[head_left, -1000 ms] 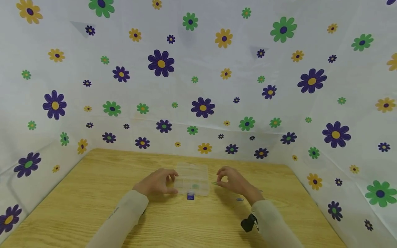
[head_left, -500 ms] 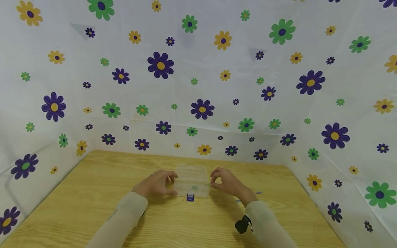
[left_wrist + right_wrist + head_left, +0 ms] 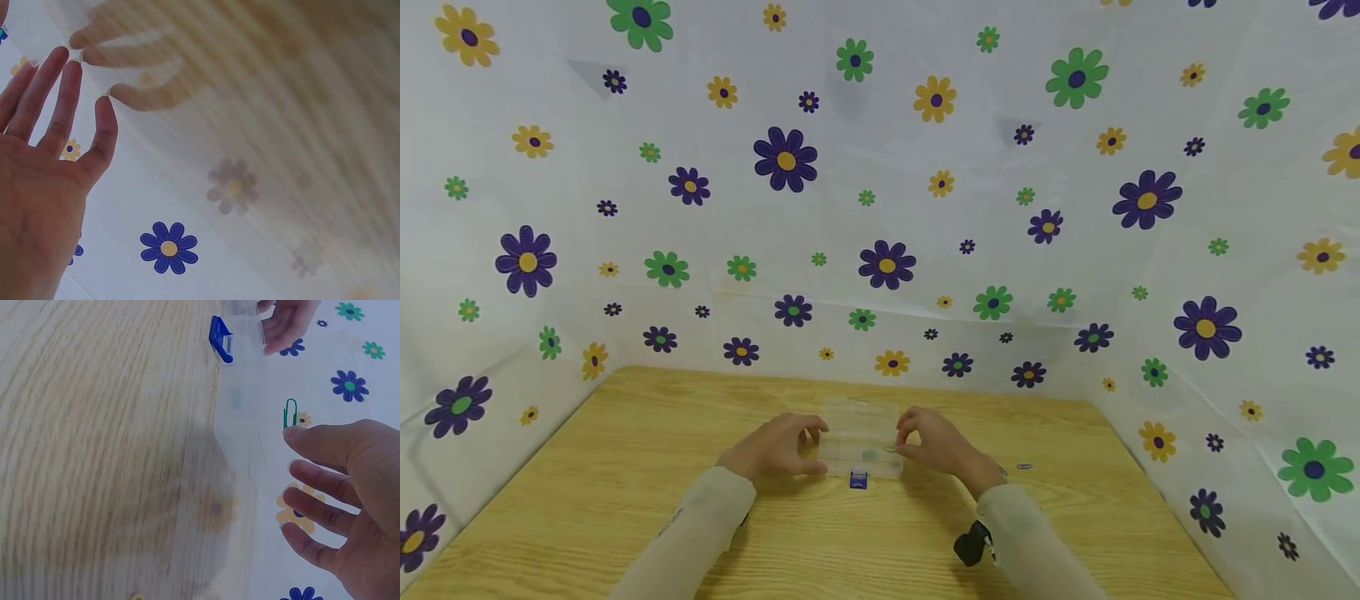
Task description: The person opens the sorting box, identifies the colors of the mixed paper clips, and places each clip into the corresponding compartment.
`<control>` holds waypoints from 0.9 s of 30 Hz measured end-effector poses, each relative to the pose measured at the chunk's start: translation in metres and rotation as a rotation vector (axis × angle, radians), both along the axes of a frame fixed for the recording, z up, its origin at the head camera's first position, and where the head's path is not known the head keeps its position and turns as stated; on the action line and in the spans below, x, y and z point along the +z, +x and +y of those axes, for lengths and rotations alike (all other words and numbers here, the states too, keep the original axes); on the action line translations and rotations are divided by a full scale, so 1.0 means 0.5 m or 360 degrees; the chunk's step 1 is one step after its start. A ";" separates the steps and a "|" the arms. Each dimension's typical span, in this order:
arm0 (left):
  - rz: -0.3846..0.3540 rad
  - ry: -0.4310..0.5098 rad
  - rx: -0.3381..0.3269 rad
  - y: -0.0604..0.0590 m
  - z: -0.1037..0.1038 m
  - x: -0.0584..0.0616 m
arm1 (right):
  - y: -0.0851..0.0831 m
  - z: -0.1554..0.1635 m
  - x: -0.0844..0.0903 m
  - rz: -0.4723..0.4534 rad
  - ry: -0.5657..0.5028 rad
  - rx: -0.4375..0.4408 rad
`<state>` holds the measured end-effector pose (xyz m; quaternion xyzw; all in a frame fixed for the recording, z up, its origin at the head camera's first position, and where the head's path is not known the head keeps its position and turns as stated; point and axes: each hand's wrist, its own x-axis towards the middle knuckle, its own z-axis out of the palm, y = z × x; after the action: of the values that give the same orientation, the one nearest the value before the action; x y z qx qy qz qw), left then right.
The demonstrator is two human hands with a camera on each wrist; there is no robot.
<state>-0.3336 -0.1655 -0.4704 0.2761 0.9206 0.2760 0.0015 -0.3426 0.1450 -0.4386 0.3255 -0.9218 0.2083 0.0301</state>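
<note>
An unlatched clear plastic box (image 3: 859, 417) lies on the table with its lid spread back and a blue latch (image 3: 858, 480) at its front. My left hand (image 3: 775, 447) rests at the box's left edge, thumb and fingers apart; in the left wrist view its fingers (image 3: 59, 119) are only slightly bent. Between thumb and index finger, my right hand (image 3: 936, 444) pinches a green paper clip (image 3: 290, 412). The clip's free end points left, over the right part of the box. A blurred green patch (image 3: 870, 456) shows inside the front compartment.
Two more paper clips lie on the wooden table (image 3: 805, 542) to the right: one bluish paper clip (image 3: 1025, 467), and another paper clip (image 3: 1002, 471) partly behind the right wrist. A flower-printed white sheet (image 3: 887, 208) walls the table at back and sides.
My right hand has moved left with the green paper clip, from beside the box to over its right edge. My left hand has stayed at the box's left edge.
</note>
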 end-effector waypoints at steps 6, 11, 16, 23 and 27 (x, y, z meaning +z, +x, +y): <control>-0.0002 0.0001 0.0011 -0.004 -0.002 -0.003 | 0.000 -0.021 0.003 0.0029 0.0009 0.0004; 0.0004 0.0004 -0.0001 -0.005 -0.003 -0.006 | -0.001 -0.037 0.003 0.0032 0.0031 -0.0001; 0.0005 0.0001 -0.0001 -0.004 -0.003 -0.007 | -0.001 -0.051 -0.001 0.0086 0.0051 0.0009; 0.0015 0.0000 -0.0002 -0.007 -0.004 -0.008 | -0.006 -0.068 -0.011 0.0127 0.0101 -0.0061; -0.0006 0.0002 0.0009 -0.008 -0.003 -0.008 | -0.010 -0.075 -0.017 0.0062 0.0099 -0.0101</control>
<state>-0.3374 -0.1672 -0.4743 0.2729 0.9213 0.2770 0.0024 -0.3474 0.1076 -0.4471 0.3009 -0.9369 0.1721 0.0446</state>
